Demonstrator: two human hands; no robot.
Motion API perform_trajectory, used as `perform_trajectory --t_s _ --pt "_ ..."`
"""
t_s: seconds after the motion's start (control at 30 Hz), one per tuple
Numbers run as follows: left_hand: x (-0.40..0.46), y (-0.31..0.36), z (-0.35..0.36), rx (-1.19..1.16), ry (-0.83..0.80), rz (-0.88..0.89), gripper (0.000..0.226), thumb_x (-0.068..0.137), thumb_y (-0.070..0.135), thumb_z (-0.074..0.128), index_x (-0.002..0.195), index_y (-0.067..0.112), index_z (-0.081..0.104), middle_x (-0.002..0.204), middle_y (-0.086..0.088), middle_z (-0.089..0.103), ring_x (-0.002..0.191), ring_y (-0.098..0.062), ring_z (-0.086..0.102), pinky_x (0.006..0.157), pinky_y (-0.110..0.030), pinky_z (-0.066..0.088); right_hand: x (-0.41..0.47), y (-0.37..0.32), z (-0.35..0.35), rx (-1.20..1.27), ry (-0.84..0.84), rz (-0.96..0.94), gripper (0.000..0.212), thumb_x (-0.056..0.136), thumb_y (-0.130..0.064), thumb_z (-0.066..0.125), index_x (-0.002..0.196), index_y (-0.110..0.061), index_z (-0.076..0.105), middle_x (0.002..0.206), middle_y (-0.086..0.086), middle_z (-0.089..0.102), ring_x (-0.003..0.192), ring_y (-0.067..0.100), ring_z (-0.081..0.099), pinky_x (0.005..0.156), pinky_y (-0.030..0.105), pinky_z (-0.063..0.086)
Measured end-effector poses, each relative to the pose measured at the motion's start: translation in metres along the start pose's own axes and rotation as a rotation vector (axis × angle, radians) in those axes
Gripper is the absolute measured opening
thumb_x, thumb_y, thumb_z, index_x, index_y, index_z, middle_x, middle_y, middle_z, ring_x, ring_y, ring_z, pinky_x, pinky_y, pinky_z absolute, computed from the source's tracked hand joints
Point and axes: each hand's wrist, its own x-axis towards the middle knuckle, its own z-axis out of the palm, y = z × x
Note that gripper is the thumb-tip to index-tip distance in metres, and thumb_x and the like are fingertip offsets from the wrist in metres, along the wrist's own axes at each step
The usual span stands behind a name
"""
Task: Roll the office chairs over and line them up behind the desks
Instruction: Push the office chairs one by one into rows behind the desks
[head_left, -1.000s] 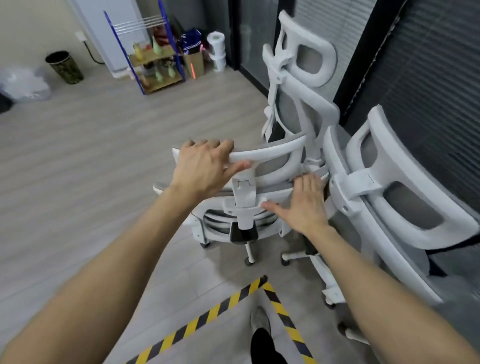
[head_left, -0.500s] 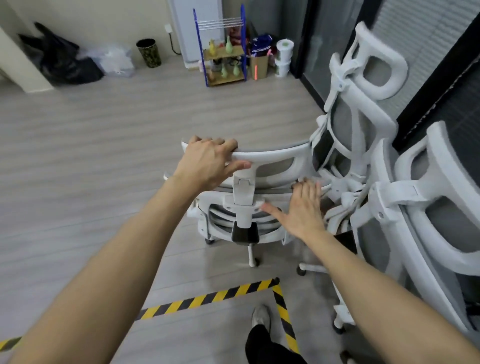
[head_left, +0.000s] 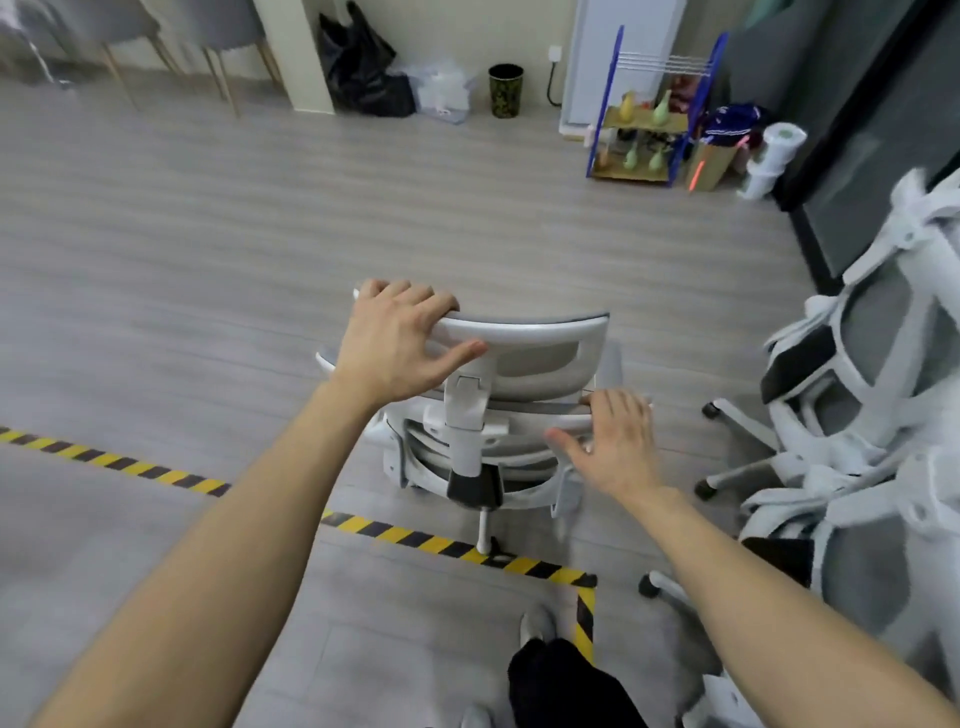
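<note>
A white office chair (head_left: 535, 358) with a grey mesh back stands on the floor right in front of me, its back toward me. My left hand (head_left: 400, 345) grips the top left of its headrest, fingers curled over the rim and thumb along the front. My right hand (head_left: 613, 441) presses with straight fingers against the right side of the chair's back frame. Two more white chairs (head_left: 872, 374) are bunched together at the right edge, partly cut off by the frame.
Yellow-black floor tape (head_left: 415, 538) runs under the chair and turns a corner by my foot (head_left: 537, 623). A blue shelf rack (head_left: 649, 109), a bin (head_left: 505, 89), bags (head_left: 363, 67) and paper rolls (head_left: 774, 156) line the far wall. Grey chairs on thin legs (head_left: 223, 47) stand far left. Dark glass wall on the right.
The view has swung left and the gripped chair has rolled away from the chairs at the right. Both hands have kept their places on it.
</note>
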Motion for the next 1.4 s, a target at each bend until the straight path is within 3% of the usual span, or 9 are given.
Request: perform_trajectory --t_s 0.17,0.5,0.6,0.73,0.9,1.13,1.3,1.4 --pt "-0.055 -0.021 -0.022 0.058 0.107 -0.192 0.063 0.092 0.087 0.056 0.098 0.026 0.069 0.086 0.006 0.064 0.086 -0.025 0.06 0.089 -0.047 0.044 0.022 -0.032 0.022 0.064 -0.029 -0.177 0.068 0.094 -0.088 0.049 0.105 -0.021 0.055 0.101 -0.003 0.051 0.1 0.021 0.051 0.098 0.044 0.043" --pt "-0.132 -0.039 -0.054 0.282 0.181 -0.585 0.066 0.089 0.085 0.065 0.1 0.021 0.072 0.091 0.002 0.065 0.09 -0.028 0.062 0.093 -0.047 0.046 0.098 -0.099 0.05 0.264 -0.108 -0.55 0.065 0.092 -0.081 0.059 0.107 -0.017 0.063 0.101 0.001 0.061 0.102 0.026 0.056 0.099 0.043 0.044" --pt "-0.152 -0.042 -0.067 0.343 0.181 -0.681 0.065 0.09 0.085 0.064 0.101 0.022 0.071 0.091 0.003 0.065 0.091 -0.027 0.062 0.094 -0.045 0.044 0.116 -0.127 0.055 0.259 -0.189 -0.663 0.074 0.091 -0.089 0.049 0.11 -0.018 0.061 0.103 0.0 0.057 0.107 0.024 0.052 0.111 0.044 0.04" --pt "-0.183 -0.047 -0.083 0.41 0.189 -0.791 0.064 0.089 0.086 0.064 0.102 0.024 0.071 0.093 0.006 0.065 0.092 -0.024 0.061 0.096 -0.044 0.044 0.132 -0.173 0.068 0.247 -0.232 -0.751 0.088 0.084 -0.099 0.046 0.113 -0.018 0.06 0.11 0.001 0.059 0.118 0.023 0.053 0.132 0.051 0.024" --pt "-0.227 -0.06 -0.11 0.447 0.181 -0.926 0.066 0.078 0.089 0.072 0.1 0.027 0.069 0.092 0.009 0.065 0.09 -0.023 0.061 0.092 -0.046 0.044 0.135 -0.235 0.087 0.273 -0.25 -0.883 0.084 0.085 -0.095 0.053 0.109 -0.015 0.058 0.106 0.004 0.059 0.113 0.029 0.054 0.125 0.052 0.033" --pt "-0.307 -0.094 -0.147 0.578 0.202 -1.034 0.069 0.078 0.093 0.07 0.094 0.026 0.071 0.087 0.006 0.066 0.084 -0.023 0.061 0.084 -0.044 0.044 0.113 -0.341 0.098 0.275 -0.294 -1.018 0.083 0.082 -0.098 0.051 0.108 -0.019 0.058 0.106 -0.001 0.06 0.11 0.024 0.053 0.114 0.043 0.039" --pt "-0.369 -0.131 -0.182 0.626 0.207 -1.054 0.07 0.078 0.092 0.07 0.09 0.023 0.069 0.082 0.004 0.064 0.079 -0.023 0.059 0.079 -0.044 0.043 0.111 -0.422 0.107 0.297 -0.445 -1.136 0.081 0.08 -0.095 0.058 0.115 -0.023 0.065 0.115 -0.002 0.069 0.118 0.023 0.058 0.103 0.04 0.047" --pt "-0.407 -0.156 -0.201 0.644 0.201 -1.08 0.07 0.078 0.092 0.071 0.09 0.023 0.069 0.083 0.003 0.064 0.079 -0.024 0.059 0.081 -0.045 0.045 0.101 -0.474 0.115 0.292 -0.485 -1.184 0.077 0.082 -0.095 0.056 0.116 -0.025 0.061 0.117 -0.004 0.064 0.117 0.022 0.055 0.105 0.041 0.045"
